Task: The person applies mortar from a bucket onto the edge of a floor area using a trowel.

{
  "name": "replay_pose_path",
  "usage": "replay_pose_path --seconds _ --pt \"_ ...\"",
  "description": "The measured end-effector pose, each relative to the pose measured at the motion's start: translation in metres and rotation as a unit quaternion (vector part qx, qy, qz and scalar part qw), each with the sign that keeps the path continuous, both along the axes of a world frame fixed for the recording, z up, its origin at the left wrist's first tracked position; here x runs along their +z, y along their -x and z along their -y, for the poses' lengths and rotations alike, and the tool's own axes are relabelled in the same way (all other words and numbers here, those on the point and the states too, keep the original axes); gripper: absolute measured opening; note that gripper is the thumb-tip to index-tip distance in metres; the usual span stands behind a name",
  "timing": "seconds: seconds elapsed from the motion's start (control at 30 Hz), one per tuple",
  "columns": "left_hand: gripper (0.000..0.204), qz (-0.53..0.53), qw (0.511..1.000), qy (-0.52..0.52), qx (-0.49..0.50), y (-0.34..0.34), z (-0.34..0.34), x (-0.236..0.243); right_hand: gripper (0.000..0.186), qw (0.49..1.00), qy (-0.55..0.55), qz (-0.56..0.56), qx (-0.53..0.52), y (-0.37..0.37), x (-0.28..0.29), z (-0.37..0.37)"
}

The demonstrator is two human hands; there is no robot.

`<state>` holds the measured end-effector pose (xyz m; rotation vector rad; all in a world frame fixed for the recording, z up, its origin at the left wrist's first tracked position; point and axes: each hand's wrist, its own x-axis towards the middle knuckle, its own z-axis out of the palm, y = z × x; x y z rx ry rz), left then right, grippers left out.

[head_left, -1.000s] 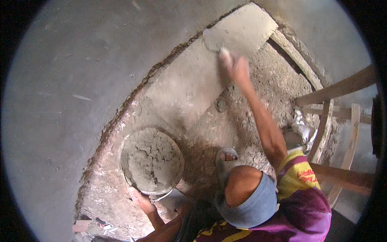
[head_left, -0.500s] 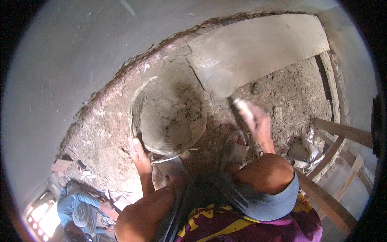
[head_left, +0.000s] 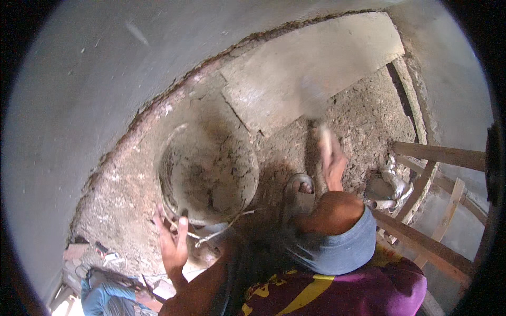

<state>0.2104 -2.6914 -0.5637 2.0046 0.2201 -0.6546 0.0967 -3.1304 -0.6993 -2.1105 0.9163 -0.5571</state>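
My right hand (head_left: 333, 162) is closed round the pale handle of a trowel (head_left: 314, 100). The trowel's blade is smeared by motion at the near edge of a pale flat slab (head_left: 363, 37). On the left, a round bucket (head_left: 163, 181) holds grey wet mortar (head_left: 203, 171), lumpy and scooped out in places. My left hand (head_left: 173, 246) is at the bucket's near left rim, thumb and fingers apart. A thin cord-like bucket handle (head_left: 224, 230) hangs along the near side, close to that hand.
Rough soil (head_left: 363, 118) lies on the near side of the slab. A grey wall (head_left: 105, 95) curves along the far left. Wooden bars (head_left: 443, 156) stand at right, beside a crumpled silvery bag (head_left: 392, 179). Another person (head_left: 108, 297) in blue crouches at lower left, near small tools (head_left: 105, 252).
The trowel has swung from the slab's near left corner rightward along its near edge. My left hand has spread its fingers and slipped lower at the bucket's rim. The view has shifted.
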Motion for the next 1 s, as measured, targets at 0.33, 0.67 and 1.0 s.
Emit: replay_pose_path --seconds 0.33,0.67,1.0 --pt "0.023 -0.128 0.948 -0.128 -0.261 -0.048 -0.006 0.037 0.032 0.989 -0.020 0.010 -0.149 0.004 0.019 0.033" --pt "0.039 -0.414 0.876 0.049 -0.244 -0.099 0.042 0.055 0.046 0.952 -0.001 -0.305 -0.023 0.115 -0.007 -0.022" --pt "0.041 -0.358 0.906 -0.039 -0.223 -0.078 0.050 0.093 0.043 0.936 -0.106 -0.320 -0.098 0.092 0.056 0.018"
